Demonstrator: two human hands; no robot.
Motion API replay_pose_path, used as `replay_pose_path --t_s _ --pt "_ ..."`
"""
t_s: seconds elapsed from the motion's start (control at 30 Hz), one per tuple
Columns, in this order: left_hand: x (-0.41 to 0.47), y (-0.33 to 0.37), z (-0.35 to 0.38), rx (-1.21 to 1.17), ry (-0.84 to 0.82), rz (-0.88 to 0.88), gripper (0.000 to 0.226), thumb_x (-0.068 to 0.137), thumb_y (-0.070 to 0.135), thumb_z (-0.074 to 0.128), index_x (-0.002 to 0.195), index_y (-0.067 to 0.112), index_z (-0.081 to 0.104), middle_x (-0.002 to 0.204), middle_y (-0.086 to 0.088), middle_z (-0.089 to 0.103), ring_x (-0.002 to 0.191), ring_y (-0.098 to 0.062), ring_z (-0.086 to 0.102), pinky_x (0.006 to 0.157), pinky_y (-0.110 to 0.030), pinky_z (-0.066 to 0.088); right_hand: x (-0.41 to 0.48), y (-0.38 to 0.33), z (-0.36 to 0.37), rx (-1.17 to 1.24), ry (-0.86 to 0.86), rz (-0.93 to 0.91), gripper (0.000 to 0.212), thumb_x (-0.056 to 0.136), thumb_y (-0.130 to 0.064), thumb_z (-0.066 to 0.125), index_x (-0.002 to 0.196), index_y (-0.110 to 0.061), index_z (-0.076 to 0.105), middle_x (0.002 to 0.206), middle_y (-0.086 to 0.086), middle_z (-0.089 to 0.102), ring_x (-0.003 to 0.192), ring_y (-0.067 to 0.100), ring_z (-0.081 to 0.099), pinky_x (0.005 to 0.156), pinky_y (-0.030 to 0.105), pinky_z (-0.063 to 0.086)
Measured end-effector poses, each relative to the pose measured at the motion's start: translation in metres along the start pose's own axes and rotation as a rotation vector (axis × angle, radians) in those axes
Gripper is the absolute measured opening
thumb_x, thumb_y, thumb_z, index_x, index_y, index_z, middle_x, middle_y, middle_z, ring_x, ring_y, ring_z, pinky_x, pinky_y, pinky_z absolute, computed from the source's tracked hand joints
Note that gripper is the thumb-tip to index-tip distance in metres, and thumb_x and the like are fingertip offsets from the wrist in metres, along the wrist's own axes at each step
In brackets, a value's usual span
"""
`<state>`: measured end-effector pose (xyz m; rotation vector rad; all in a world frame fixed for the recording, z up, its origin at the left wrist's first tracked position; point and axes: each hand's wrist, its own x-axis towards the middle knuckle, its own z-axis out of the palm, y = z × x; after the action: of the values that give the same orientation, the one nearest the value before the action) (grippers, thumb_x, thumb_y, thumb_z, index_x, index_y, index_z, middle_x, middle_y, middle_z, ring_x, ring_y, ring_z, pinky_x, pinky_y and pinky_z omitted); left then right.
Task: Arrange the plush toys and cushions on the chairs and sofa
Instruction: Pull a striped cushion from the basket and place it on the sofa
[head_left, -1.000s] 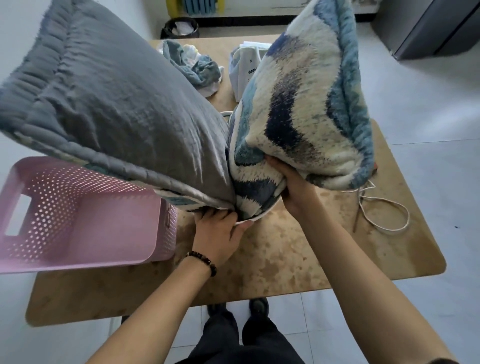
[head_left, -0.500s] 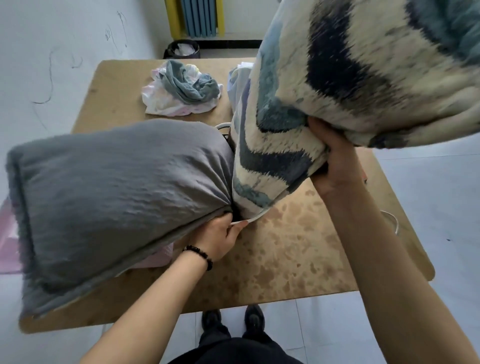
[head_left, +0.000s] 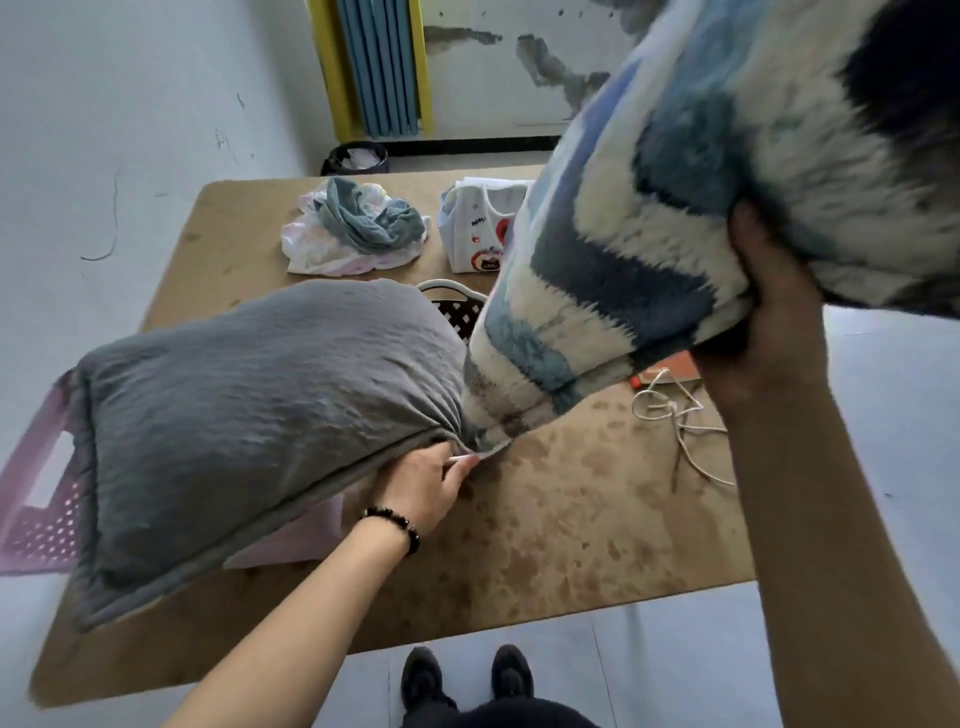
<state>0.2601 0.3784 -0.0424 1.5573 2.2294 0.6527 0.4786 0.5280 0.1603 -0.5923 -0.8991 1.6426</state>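
Grey cushion (head_left: 260, 431) hung low over the table's (head_left: 571, 519) left side, long axis running from the left edge toward the middle, partly over a pink perforated basket (head_left: 36, 514). Left hand (head_left: 423, 483) pinched it shut at its right-hand corner, so the bulk lay out to the left of that grip. Blue-and-cream plush cushion (head_left: 701, 218) was held higher, over the table's right side, slanting up toward the far right corner; right hand (head_left: 769, 306) gripped its underside closed, fingers dug into the pile. Lower corner of the plush one touched the grey one's gathered corner, just above the left hand. No chair or sofa in view, so both cushions were probably mid-carry, placement not yet done. Next move likely turned on swinging each cushion off the table; grey one trailed left, so it risked catching the basket. Also on the table: crumpled cloths (head_left: 358, 228) near the far edge, white printed bag (head_left: 478, 228), white cable (head_left: 675, 415) by the right edge.
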Motion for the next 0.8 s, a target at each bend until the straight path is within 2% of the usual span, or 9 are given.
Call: replay_pose_path --t_s 0.07,0.13,0.2,0.27,0.3,0.47,0.57,0.63,0.8 --pt "-0.011 0.003 -0.001 0.143 0.023 0.003 0.032 0.098 0.04 0.058 0.097 0.01 0.071 0.097 -0.015 0.075 0.092 -0.036 0.069 0.072 -0.039 0.051 -0.013 0.035 -0.011 -0.043 0.092 0.077 0.064 0.083 -0.024 0.082 0.139 -0.005 0.057 0.139 0.009 0.063 0.128 0.027 0.061 0.105 0.045 0.05" --pt "-0.025 0.002 -0.007 0.214 0.032 0.036 0.036 0.095 0.042 0.051 0.104 0.012 0.069 0.104 -0.011 0.073 0.096 -0.034 0.07 0.075 -0.04 0.056 -0.015 0.053 -0.024 -0.021 0.185 0.079 0.055 0.084 -0.016 0.079 0.136 -0.007 0.061 0.133 0.005 0.068 0.121 0.023 0.065 0.099 0.042 0.055" --pt "-0.04 0.009 -0.02 0.181 0.125 0.125 0.042 0.092 0.044 0.048 0.11 0.015 0.072 0.109 -0.004 0.074 0.099 -0.024 0.071 0.081 -0.034 0.057 -0.008 0.051 -0.032 -0.035 0.244 0.065 0.042 0.085 -0.018 0.079 0.125 -0.011 0.068 0.116 -0.001 0.073 0.097 0.018 0.073 0.078 0.032 0.061" --pt "-0.046 0.02 -0.035 0.102 0.245 0.22 0.039 0.092 0.041 0.052 0.113 0.015 0.073 0.115 0.0 0.073 0.106 -0.016 0.068 0.092 -0.025 0.051 -0.004 0.043 -0.038 -0.096 0.226 0.071 0.038 0.075 -0.031 0.086 0.107 -0.016 0.072 0.087 -0.002 0.067 0.064 0.011 0.06 0.049 0.022 0.049" --pt "-0.043 0.025 -0.045 0.046 0.276 0.253 0.039 0.093 0.041 0.053 0.115 0.015 0.073 0.117 0.002 0.072 0.109 -0.014 0.065 0.096 -0.02 0.046 -0.004 0.042 -0.041 -0.125 0.209 0.077 0.043 0.068 -0.036 0.088 0.104 -0.018 0.071 0.082 -0.002 0.062 0.059 0.01 0.055 0.045 0.021 0.044" --pt "0.013 0.069 -0.101 -0.265 0.116 0.175 0.075 0.097 0.064 0.035 0.153 0.014 0.038 0.153 -0.003 0.046 0.139 -0.012 0.042 0.114 -0.021 0.029 -0.017 0.033 -0.023 -0.068 0.112 0.051 0.054 0.064 -0.026 0.094 0.113 -0.015 0.073 0.109 0.004 0.074 0.1 0.026 0.068 0.088 0.04 0.057" --pt "0.059 0.109 -0.138 -0.484 0.063 0.263 0.075 0.101 0.062 0.036 0.157 0.012 0.028 0.152 0.007 0.042 0.132 -0.005 0.045 0.108 -0.006 0.027 -0.033 0.012 -0.005 -0.027 0.086 0.078 0.049 0.076 -0.012 0.079 0.124 -0.011 0.067 0.114 0.005 0.076 0.104 0.024 0.073 0.081 0.033 0.06" --pt "0.083 0.133 -0.157 -0.573 0.081 0.296 0.089 0.091 0.072 0.037 0.158 0.015 0.025 0.161 -0.002 0.034 0.145 -0.014 0.035 0.12 -0.027 0.026 -0.053 -0.006 -0.001 -0.009 0.09 0.05 0.039 0.071 -0.015 0.076 0.109 -0.015 0.071 0.097 0.0 0.079 0.093 0.022 0.074 0.075 0.03 0.061" --pt "0.1 0.179 -0.164 -0.817 -0.068 0.432 0.096 0.08 0.076 0.05 0.149 0.01 0.043 0.15 -0.004 0.051 0.135 -0.017 0.048 0.116 -0.031 0.037 -0.124 -0.048 -0.003 -0.036 0.301 -0.291 0.066 0.02 -0.054 0.096 0.078 -0.025 0.084 0.083 -0.004 0.079 0.078 0.013 0.076 0.068 0.027 0.059"
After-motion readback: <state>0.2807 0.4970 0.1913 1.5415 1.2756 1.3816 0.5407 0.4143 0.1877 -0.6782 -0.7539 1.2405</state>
